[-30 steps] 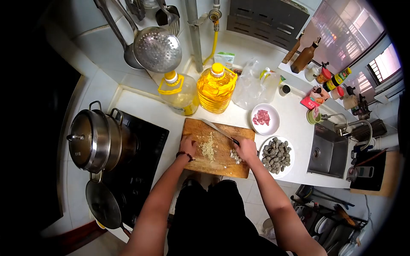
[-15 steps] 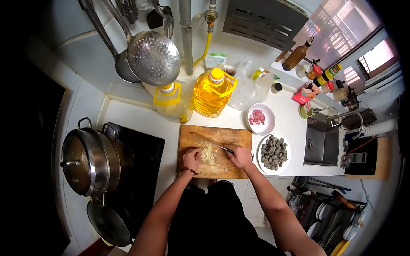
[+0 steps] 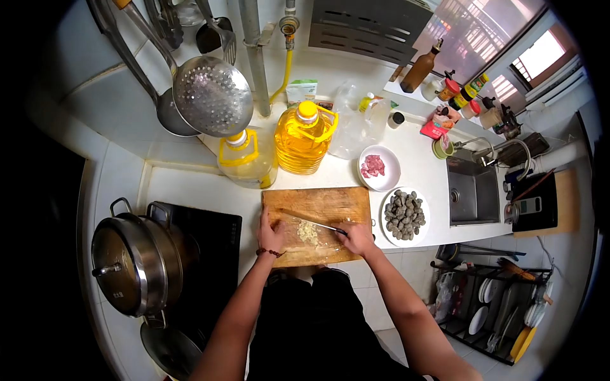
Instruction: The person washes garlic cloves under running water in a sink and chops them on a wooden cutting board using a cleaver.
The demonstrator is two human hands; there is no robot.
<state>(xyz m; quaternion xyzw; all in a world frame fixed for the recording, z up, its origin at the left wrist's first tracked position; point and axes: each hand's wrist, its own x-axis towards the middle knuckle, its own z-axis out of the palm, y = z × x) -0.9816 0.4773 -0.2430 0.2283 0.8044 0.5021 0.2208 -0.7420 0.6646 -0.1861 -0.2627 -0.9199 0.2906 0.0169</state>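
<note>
A wooden cutting board [image 3: 324, 200] lies on the white counter. Chopped pale pieces, like garlic, [image 3: 310, 233] are heaped near its middle. My right hand [image 3: 357, 237] is closed round the black handle of a knife [image 3: 313, 222], whose blade points left across the board above the heap. At the board's left edge rests my left hand [image 3: 271, 233], fingers apart and pointing away from me, with nothing held. Right of the board are a white plate of grey shellfish [image 3: 405, 216] and a white bowl with pink meat pieces [image 3: 373, 166].
Two large oil bottles [image 3: 306, 138] [image 3: 248, 159] stand behind the board. A steel pot [image 3: 133, 263] and black hob [image 3: 219, 254] are at the left. A perforated ladle [image 3: 213, 95] hangs above. The sink [image 3: 473, 193] is at the right.
My left hand has moved from beside the pale pieces to the board's left edge and opened. The knife has shifted over the heap. The camera view has also shifted.
</note>
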